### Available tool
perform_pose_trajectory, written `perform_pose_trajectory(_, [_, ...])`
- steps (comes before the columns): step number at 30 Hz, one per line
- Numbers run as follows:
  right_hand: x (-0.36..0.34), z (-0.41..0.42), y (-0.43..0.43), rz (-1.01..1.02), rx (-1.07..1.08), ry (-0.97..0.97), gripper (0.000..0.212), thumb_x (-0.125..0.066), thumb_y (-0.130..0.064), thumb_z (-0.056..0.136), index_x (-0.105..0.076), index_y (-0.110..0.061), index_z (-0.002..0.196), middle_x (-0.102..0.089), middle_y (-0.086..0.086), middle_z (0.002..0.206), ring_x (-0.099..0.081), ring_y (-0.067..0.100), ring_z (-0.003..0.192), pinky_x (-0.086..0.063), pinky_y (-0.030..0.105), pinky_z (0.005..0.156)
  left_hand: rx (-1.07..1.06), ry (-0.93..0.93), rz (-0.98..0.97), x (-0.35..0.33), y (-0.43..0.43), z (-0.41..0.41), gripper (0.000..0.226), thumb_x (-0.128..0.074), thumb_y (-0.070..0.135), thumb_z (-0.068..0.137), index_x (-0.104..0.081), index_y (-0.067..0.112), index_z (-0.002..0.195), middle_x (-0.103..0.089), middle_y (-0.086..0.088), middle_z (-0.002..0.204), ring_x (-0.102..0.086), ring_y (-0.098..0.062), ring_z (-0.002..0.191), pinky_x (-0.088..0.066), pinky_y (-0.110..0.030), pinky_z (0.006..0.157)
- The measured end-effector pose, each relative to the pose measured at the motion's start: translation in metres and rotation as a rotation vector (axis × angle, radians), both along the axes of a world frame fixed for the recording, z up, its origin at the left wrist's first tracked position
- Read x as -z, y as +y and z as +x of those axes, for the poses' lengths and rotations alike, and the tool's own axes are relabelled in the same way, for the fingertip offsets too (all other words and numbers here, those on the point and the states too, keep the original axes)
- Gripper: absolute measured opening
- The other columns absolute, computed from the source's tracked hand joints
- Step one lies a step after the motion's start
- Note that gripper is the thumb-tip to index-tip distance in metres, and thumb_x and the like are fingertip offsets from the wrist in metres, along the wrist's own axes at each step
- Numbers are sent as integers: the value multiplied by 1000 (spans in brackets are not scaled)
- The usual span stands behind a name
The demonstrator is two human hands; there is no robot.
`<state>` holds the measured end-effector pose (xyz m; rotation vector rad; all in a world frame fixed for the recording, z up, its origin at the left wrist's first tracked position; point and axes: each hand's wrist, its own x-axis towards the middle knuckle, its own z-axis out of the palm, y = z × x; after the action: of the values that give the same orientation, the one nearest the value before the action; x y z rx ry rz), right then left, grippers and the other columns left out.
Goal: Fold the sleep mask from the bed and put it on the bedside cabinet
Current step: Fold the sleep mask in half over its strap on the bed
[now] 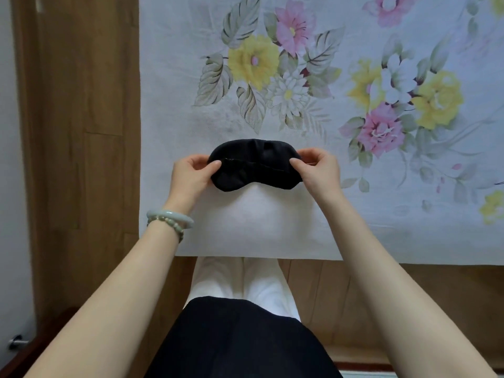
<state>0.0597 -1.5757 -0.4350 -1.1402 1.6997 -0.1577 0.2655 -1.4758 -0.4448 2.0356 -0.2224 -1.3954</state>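
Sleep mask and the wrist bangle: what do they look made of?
Sleep mask: soft black fabric, matte, with creases and a stitched seam; probably padded cloth. Bangle: smooth, pale green, translucent and glossy, jade-like, though glass or resin can't be ruled out. Both the left hand and the right hand pinch the mask's ends.

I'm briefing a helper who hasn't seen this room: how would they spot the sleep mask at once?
Find the bed sheet, white with big printed flowers. Near its front edge, the left hand and right hand pinch the two ends of the sleep mask. It is the only solid black thing on the pale fabric.
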Motion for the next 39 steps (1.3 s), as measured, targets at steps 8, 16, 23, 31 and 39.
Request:
perform_pose_trajectory(8, [2, 8, 16, -452, -409, 262, 36, -65, -13, 75, -62, -8, 110, -56, 18, 111, -47, 33, 107, -37, 37, 92, 462, -422, -217, 3, 8, 3, 46, -70, 16, 78, -55, 25, 121, -46, 2, 125, -49, -9, 111, -45, -16, 87])
perform_pose_trajectory(16, [18, 73, 43, -446, -800, -3, 36, -67, -5, 70, -64, -3, 106, -60, 19, 102, -53, 37, 94, -44, 49, 81, 797, -644, -240, 15, 0, 3, 33, -71, 4, 69, -68, 5, 103, -57, -17, 116, -50, -35, 107, -35, -27, 91])
perform_pose_trajectory(23, [26, 81, 38, -491, -823, -9, 23, -67, -7, 74, -67, -1, 96, -64, 18, 88, -55, 37, 81, -46, 50, 73, 737, -608, -273, 12, 0, 7, 27, -65, 0, 76, -71, 4, 102, -66, -15, 103, -59, -33, 99, -41, -26, 89])
perform_pose_trajectory(31, [4, 81, 30, -460, -681, -191, 20, -74, -11, 73, -72, -5, 91, -69, 11, 86, -61, 28, 83, -49, 35, 75, 626, -543, -368, -17, 5, 22, 28, -74, 9, 77, -72, 9, 105, -74, -10, 92, -64, -24, 85, -48, -32, 77])
perform_pose_trajectory(39, [-15, 83, 28, -362, -555, -314, 24, -77, -12, 71, -71, -10, 93, -70, 3, 90, -64, 16, 87, -52, 30, 82, 601, -429, -353, -41, -3, 30, 25, -76, 13, 75, -68, 11, 98, -70, 3, 84, -62, -8, 77, -49, -23, 76])
